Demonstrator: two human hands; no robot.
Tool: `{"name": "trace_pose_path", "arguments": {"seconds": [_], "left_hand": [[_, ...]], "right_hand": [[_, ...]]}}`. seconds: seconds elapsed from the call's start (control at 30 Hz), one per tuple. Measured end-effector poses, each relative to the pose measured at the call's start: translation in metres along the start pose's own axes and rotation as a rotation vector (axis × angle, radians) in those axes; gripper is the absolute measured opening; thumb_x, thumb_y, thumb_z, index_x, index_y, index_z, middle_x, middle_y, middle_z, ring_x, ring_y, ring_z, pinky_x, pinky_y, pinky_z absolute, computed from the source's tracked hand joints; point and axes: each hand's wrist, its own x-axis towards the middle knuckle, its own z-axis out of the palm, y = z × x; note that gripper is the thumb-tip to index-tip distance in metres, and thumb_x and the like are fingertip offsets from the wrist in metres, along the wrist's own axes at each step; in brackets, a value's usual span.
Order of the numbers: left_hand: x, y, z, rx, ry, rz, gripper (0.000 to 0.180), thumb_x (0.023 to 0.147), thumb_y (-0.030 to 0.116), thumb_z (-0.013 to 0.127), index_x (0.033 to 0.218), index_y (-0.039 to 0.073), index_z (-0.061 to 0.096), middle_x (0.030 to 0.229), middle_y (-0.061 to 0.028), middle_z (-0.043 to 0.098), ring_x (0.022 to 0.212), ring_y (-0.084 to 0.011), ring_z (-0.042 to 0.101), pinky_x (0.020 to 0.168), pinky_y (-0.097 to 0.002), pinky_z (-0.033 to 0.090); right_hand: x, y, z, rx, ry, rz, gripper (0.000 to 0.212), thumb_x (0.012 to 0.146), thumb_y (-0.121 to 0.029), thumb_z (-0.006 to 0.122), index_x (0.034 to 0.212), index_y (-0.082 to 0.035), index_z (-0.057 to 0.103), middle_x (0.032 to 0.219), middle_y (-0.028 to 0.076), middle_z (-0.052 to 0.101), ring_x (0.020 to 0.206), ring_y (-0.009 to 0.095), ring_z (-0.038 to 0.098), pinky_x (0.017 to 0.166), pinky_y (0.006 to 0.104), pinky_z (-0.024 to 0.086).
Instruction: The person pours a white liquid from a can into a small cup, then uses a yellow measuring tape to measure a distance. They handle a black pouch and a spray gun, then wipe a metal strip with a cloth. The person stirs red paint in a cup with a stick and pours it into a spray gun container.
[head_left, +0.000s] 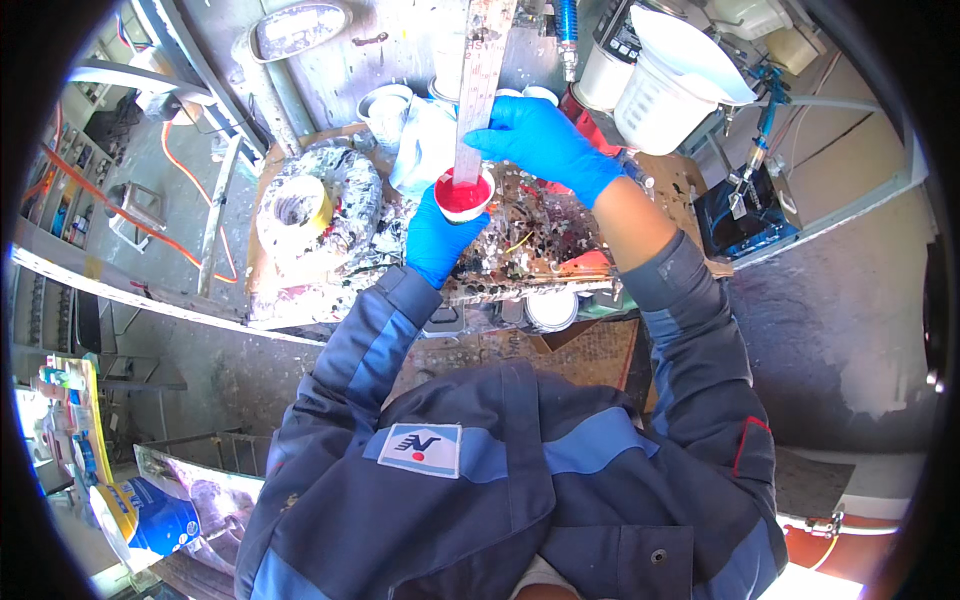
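My left hand (pixel 440 238), in a blue glove, is wrapped round a small white cup (pixel 464 214) from its left and near side. Bright red paint (pixel 462 195) shows inside the cup. A long pale ruler-like stick (pixel 480 90) with markings stands upright, its lower end in the cup at the paint. My right hand (pixel 535 138), gloved in blue too, grips the stick's right edge above the cup, thumb and fingers closed on it. Both hands are over the paint-spattered workbench (pixel 535 230).
A roll of tape (pixel 298 205) lies on a paint-crusted round thing (pixel 345 175) at the left. White cups (pixel 385 108) stand behind my hands. A large white measuring jug (pixel 665 95) is at the back right, near a blue spray-gun hose fitting (pixel 567 35). Below the bench top is a white lid (pixel 552 310).
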Motion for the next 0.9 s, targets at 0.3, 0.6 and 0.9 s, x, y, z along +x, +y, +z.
{"name": "trace_pose_path", "arguments": {"seconds": [0.3, 0.6, 0.9], "left_hand": [[-0.021, 0.04, 0.004, 0.059, -0.053, -0.047, 0.072, 0.07, 0.022, 0.086, 0.129, 0.002, 0.051, 0.118, -0.0127, 0.065, 0.105, -0.0213, 0.064, 0.089, -0.0348, 0.052], [-0.041, 0.082, 0.011, 0.041, -0.123, -0.051, 0.078, 0.072, 0.025, 0.086, 0.134, 0.001, 0.046, 0.122, -0.0144, 0.063, 0.108, -0.0227, 0.063, 0.09, -0.0347, 0.052], [-0.05, 0.106, 0.022, 0.01, -0.2, -0.052, 0.079, 0.071, 0.026, 0.086, 0.135, 0.001, 0.046, 0.123, -0.0149, 0.062, 0.11, -0.0235, 0.063, 0.091, -0.0348, 0.051]], "right_hand": [[-0.022, -0.024, -0.009, 0.184, -0.086, -0.058, 0.032, 0.088, -0.017, 0.069, 0.112, 0.003, 0.066, 0.098, 0.015, 0.071, 0.086, 0.018, 0.07, 0.078, 0.0323, 0.058], [-0.052, -0.048, -0.042, -0.073, -0.094, -0.072, 0.03, 0.087, -0.023, 0.068, 0.106, 0.001, 0.069, 0.093, 0.015, 0.069, 0.084, 0.02, 0.069, 0.076, 0.0322, 0.057], [-0.077, -0.068, -0.065, 0.108, -0.069, 0.076, 0.033, 0.087, -0.021, 0.069, 0.111, 0.001, 0.067, 0.093, 0.015, 0.07, 0.079, 0.02, 0.07, 0.074, 0.0311, 0.057]]}}
